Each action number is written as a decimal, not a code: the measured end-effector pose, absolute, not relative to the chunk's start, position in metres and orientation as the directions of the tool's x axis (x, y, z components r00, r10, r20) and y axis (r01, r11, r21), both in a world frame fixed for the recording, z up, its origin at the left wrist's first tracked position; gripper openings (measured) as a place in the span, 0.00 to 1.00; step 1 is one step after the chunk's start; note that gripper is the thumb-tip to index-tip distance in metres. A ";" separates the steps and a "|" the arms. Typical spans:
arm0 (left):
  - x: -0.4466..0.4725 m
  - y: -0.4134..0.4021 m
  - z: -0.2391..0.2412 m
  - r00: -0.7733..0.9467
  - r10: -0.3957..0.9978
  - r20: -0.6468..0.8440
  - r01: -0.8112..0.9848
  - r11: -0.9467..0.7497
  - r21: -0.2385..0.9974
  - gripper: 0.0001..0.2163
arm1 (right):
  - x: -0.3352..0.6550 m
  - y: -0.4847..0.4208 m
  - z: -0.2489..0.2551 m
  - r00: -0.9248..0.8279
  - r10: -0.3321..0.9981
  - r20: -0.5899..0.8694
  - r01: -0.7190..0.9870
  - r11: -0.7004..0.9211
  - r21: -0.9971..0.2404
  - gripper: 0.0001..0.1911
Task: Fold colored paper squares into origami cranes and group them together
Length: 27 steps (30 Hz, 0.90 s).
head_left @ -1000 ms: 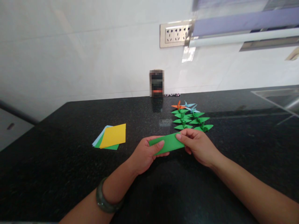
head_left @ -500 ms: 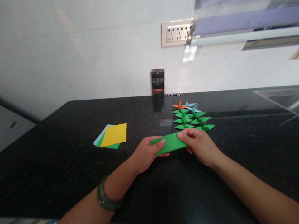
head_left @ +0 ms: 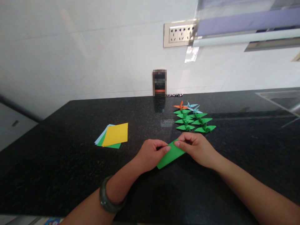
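Note:
A folded green paper strip lies slanted just above the black stone counter in front of me. My left hand pinches its upper left edge with fingers curled. My right hand pinches the upper right part, thumb and forefinger pressed on the paper. The two sets of fingertips nearly meet over the strip. A grey-green bangle sits on my left wrist.
A stack of coloured paper sheets, yellow on top, lies to the left. Several folded paper cranes, mostly green, stand in rows behind my right hand. A small dark box stands against the white wall, with a socket strip above.
The green strip has turned from nearly level to slanted, its near end dropping toward me. Both hands have moved closer together and lower over the counter.

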<state>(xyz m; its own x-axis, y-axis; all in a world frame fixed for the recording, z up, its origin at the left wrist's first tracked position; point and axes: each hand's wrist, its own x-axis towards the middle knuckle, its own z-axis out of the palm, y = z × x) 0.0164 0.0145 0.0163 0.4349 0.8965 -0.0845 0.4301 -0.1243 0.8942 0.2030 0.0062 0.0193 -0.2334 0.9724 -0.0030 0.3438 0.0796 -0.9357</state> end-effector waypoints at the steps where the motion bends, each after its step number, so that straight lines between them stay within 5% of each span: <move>1: 0.016 0.014 0.017 0.446 0.890 -0.091 0.445 -0.133 0.886 0.12 | 0.203 0.006 0.020 -0.234 0.972 -0.005 0.341 0.078 -0.937 0.12; 15: 0.017 0.014 0.014 0.436 0.886 -0.159 0.397 -0.030 0.918 0.12 | 0.201 0.005 0.024 -0.217 0.976 -0.023 0.244 0.031 -0.969 0.13; 21: 0.023 0.010 0.016 0.239 0.969 -0.063 0.158 0.025 0.987 0.12 | 0.191 0.000 0.021 -0.166 0.975 -0.149 0.050 -0.142 -0.989 0.17; 27: 0.029 0.003 0.017 0.234 0.971 -0.043 0.090 0.022 0.996 0.11 | 0.183 -0.005 0.020 -0.237 0.953 -0.186 0.023 -0.186 -0.982 0.14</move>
<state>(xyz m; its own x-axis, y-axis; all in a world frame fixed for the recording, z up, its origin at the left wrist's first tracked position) 0.0292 0.0028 0.0167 0.2337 0.9714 -0.0426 0.0895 0.0222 0.9957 0.1830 -0.0050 0.0196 -0.2374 0.9534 -0.1863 0.0231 -0.1862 -0.9822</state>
